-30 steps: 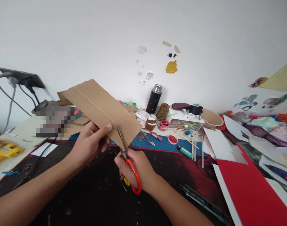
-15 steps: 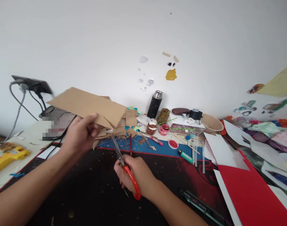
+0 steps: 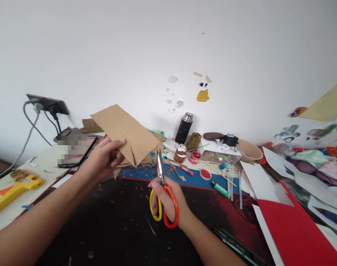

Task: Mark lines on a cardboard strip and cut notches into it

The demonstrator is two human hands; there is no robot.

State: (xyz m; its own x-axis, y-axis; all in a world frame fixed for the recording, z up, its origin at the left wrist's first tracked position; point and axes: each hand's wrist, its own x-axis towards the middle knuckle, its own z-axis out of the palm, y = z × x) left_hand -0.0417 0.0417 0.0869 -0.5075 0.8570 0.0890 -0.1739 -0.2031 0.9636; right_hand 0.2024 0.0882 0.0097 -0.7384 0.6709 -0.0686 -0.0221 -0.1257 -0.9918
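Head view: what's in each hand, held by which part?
Left hand: cardboard, by its lower-left edge, thumb on top. Right hand: scissors, by the red and yellow handles.

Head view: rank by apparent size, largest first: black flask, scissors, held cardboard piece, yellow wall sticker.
1. cardboard piece
2. scissors, by overall outline
3. black flask
4. yellow wall sticker

Apparent size only: the scissors look nearer the camera than the flask, so their true order is unsure.
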